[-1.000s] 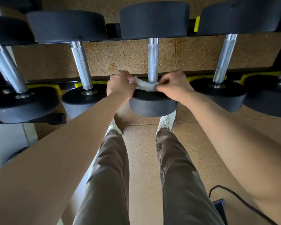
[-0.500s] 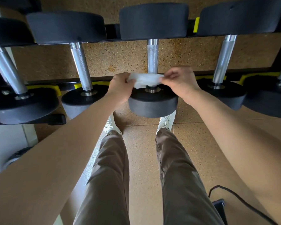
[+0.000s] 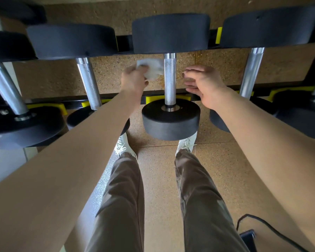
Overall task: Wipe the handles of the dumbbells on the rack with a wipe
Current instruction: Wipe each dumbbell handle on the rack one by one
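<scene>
Wipe [image 3: 152, 69]: thin, white, soft and crumpled. It is weighing almost nothing and will be folding to whatever is pressed into it. The left hand [image 3: 134, 80] is pinching it in a bunch at the fingertips, holding it in the air just left of the middle handle [image 3: 169, 79]. Whether its edge is touching the metal I cannot tell.

Right hand [image 3: 202, 84]: fingers loosely spread and holding nothing, hovering just right of that same handle, apart from it.

Middle handle: a stiff steel bar with a knurled surface, so the wipe is likely dragging and catching on it instead of sliding. Best hold, in my judgement: wrap the wipe round the bar and close the palm over it, working between the two ends. The dumbbell looks heavy and is sitting in the rack [image 3: 233, 87], so it is probably not shifting under wiping pressure.

Surroundings: a second handle [image 3: 89, 82] is lying further left of the left hand, a third [image 3: 250, 70] right of the right hand. The black weight heads [image 3: 171, 122] at each end are limiting the stroke. Yellow cradles [image 3: 185, 98] are sitting below the hands. A black cable [image 3: 280, 235] is trailing on the floor [image 3: 162, 179], well behind the right hand, near the person's feet.
</scene>
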Demonstrator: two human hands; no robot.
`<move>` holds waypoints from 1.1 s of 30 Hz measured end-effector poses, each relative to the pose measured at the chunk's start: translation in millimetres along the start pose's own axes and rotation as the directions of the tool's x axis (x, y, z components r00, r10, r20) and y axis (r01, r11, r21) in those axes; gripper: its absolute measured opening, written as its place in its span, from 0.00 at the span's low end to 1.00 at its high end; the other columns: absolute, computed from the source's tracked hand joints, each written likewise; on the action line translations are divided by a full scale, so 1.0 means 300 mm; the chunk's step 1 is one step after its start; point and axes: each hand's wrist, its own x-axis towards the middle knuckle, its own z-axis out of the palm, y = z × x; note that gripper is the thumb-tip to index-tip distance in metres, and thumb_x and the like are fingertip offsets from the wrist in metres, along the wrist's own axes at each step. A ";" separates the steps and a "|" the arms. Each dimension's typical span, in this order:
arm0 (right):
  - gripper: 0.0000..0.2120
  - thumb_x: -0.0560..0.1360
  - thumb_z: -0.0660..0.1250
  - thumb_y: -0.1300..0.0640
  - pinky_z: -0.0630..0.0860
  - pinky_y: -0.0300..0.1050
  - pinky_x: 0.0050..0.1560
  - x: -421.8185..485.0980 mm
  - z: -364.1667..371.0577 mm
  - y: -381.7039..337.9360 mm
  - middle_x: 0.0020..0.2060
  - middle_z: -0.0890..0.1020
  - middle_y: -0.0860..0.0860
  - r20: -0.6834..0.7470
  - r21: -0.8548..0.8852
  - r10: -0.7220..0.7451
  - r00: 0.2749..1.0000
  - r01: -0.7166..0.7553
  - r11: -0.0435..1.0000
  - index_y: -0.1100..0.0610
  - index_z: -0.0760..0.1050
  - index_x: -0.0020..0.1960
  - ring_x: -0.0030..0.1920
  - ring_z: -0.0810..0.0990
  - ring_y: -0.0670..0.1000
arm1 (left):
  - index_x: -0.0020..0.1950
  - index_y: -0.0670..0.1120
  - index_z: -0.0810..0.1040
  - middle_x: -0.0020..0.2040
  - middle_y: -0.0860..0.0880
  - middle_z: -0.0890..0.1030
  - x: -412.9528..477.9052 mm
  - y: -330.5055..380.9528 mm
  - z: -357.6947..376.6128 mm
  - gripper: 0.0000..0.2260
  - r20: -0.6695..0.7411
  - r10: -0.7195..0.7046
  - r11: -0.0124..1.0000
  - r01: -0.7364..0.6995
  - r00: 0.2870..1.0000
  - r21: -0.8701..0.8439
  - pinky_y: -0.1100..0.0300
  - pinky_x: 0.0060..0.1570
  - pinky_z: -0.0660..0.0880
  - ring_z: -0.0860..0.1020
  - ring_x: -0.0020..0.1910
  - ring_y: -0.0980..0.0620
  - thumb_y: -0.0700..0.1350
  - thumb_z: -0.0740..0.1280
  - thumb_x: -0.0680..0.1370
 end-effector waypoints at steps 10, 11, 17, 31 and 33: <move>0.12 0.80 0.66 0.64 0.82 0.47 0.51 0.016 0.090 -0.055 0.55 0.85 0.57 0.118 0.360 0.068 0.991 -0.107 0.927 0.61 0.78 0.63 0.54 0.86 0.55 | 0.56 0.44 0.77 0.51 0.43 0.85 -0.023 0.008 0.106 0.07 0.130 -0.108 0.956 0.139 0.986 -0.260 0.50 0.50 0.81 0.85 0.47 0.46 0.43 0.60 0.85; 0.12 0.79 0.67 0.64 0.83 0.47 0.51 0.017 0.086 -0.058 0.55 0.85 0.57 0.084 0.374 0.063 0.995 -0.090 0.923 0.60 0.78 0.63 0.54 0.85 0.54 | 0.55 0.46 0.77 0.51 0.44 0.85 -0.022 0.009 0.104 0.05 0.111 -0.093 0.961 0.118 0.989 -0.248 0.51 0.52 0.82 0.84 0.48 0.47 0.42 0.62 0.84; 0.09 0.75 0.74 0.60 0.83 0.40 0.44 0.017 0.029 -0.081 0.53 0.82 0.54 -0.137 0.492 0.149 0.979 -0.064 0.869 0.55 0.80 0.54 0.50 0.84 0.49 | 0.50 0.47 0.82 0.50 0.48 0.86 -0.018 0.029 0.112 0.03 0.078 -0.020 0.998 0.025 0.997 -0.063 0.58 0.52 0.83 0.85 0.51 0.51 0.43 0.68 0.82; 0.04 0.77 0.70 0.59 0.82 0.40 0.49 -0.016 -0.015 -0.040 0.57 0.82 0.52 -0.140 0.415 0.066 0.988 -0.002 0.910 0.52 0.78 0.52 0.52 0.85 0.48 | 0.43 0.52 0.80 0.47 0.49 0.85 -0.061 0.011 0.152 0.10 -0.014 0.035 0.995 -0.036 0.999 -0.090 0.49 0.59 0.81 0.85 0.53 0.47 0.42 0.66 0.83; 0.03 0.78 0.70 0.57 0.82 0.39 0.47 -0.027 -0.020 -0.023 0.58 0.83 0.53 -0.139 0.390 0.068 0.988 -0.009 0.921 0.51 0.79 0.51 0.53 0.85 0.48 | 0.42 0.51 0.80 0.47 0.47 0.86 -0.063 0.018 0.160 0.11 -0.037 0.012 0.996 -0.015 0.999 -0.085 0.48 0.58 0.81 0.85 0.52 0.45 0.42 0.66 0.83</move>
